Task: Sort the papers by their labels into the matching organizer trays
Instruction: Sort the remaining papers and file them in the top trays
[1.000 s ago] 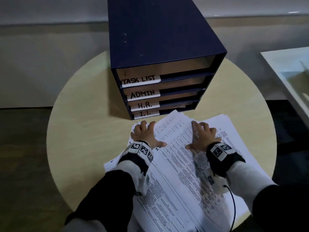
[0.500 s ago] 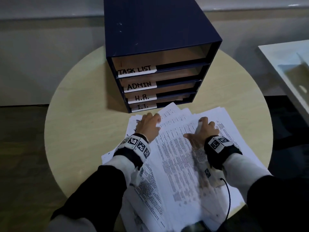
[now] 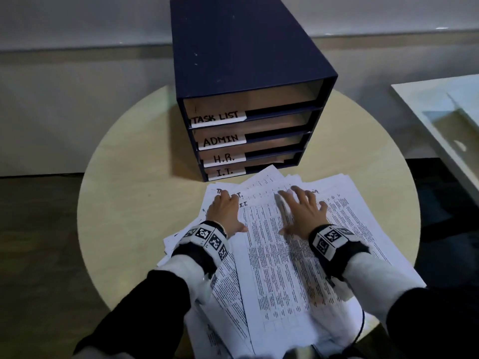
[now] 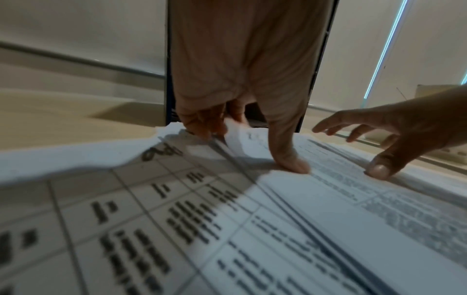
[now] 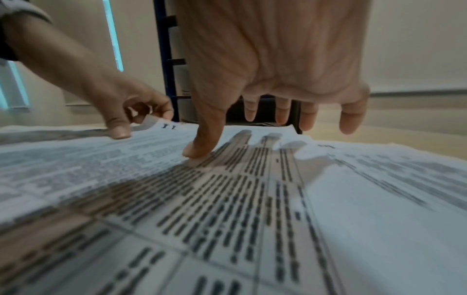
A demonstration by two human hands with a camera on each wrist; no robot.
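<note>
A loose pile of printed papers [image 3: 272, 268] lies fanned out on the round table, in front of a dark blue organizer [image 3: 246, 60]. Its four trays are labelled TASK LIST [image 3: 219, 117], ADMIN [image 3: 220, 141], H.R. [image 3: 224, 158] and I.T. [image 3: 225, 172]. My left hand [image 3: 225, 207] is at the pile's far left corner; its curled fingers [image 4: 202, 123] lift a sheet's corner while the thumb presses down. My right hand [image 3: 303, 211] is spread over the pile's middle, fingers [image 5: 280, 111] straight and just above the paper, thumb [image 5: 202, 143] touching it. "I.T." is handwritten on sheets beside the left hand.
The round, pale wooden table [image 3: 134, 203] has bare surface to the left and right of the organizer. A white counter [image 3: 440, 112] stands at the far right, with dark floor below it. A thin black cable [image 3: 360, 327] hangs by my right sleeve.
Both hands lay on the pile a second ago. The sheets are now fanned further apart, the left hand has curled onto the far left corner, and the right hand has spread and shifted left.
</note>
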